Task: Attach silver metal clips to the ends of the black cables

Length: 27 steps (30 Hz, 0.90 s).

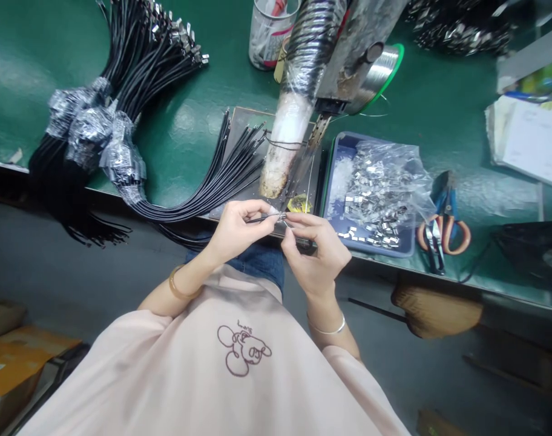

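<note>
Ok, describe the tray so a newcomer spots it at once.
Find the green bench, then the right hand at its near edge. Just rightward sits the tray, set apart from the nearby tools by its blue rim and small shiny metal pieces.

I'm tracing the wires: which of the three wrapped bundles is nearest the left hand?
The rightmost bundle: its wires curve toward the left hand; the other two lie farther left.

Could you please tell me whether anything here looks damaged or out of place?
The white tube is stained brown at its lower end, perhaps scorched. The plastic bag in the blue tray also hangs untidily over the right rim.
</note>
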Motion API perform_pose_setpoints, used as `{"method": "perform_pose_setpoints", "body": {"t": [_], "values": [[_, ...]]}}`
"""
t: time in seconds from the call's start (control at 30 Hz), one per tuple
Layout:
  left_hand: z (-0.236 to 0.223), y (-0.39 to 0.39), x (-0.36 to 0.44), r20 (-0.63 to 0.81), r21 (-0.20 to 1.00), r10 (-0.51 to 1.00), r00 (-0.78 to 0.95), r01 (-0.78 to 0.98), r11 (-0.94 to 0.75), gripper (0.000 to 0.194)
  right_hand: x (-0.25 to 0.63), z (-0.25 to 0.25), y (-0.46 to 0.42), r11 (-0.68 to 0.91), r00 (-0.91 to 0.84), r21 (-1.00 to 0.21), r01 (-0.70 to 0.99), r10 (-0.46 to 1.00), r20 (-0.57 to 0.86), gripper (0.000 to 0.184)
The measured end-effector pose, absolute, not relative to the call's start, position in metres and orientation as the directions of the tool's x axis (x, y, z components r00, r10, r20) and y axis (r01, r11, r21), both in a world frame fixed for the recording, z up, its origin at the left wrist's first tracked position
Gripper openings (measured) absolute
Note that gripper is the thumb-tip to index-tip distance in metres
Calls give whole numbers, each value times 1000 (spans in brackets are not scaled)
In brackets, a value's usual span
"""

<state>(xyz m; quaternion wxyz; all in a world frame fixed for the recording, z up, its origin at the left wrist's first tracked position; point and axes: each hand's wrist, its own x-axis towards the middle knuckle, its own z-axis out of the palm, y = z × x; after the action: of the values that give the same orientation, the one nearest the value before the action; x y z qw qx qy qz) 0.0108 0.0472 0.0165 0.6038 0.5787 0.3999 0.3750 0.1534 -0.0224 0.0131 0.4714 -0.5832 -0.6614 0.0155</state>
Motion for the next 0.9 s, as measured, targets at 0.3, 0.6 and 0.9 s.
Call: {"method": "perform_pose_setpoints", "body": {"t": [0.3, 0.6, 0.9], "values": [[10, 44, 11, -42, 999, 916, 399, 45, 26, 17, 157, 11, -21, 345, 85, -524, 779, 769, 634, 15], [13, 46, 13, 8, 1000, 932, 363, 16, -15, 15, 156, 16, -17, 386, 77, -529, 756, 750, 657, 19], [13, 40, 9, -22, 996, 894, 448, 85, -18, 15, 158, 16, -25, 374, 84, -565, 735, 777, 624, 16]]}}
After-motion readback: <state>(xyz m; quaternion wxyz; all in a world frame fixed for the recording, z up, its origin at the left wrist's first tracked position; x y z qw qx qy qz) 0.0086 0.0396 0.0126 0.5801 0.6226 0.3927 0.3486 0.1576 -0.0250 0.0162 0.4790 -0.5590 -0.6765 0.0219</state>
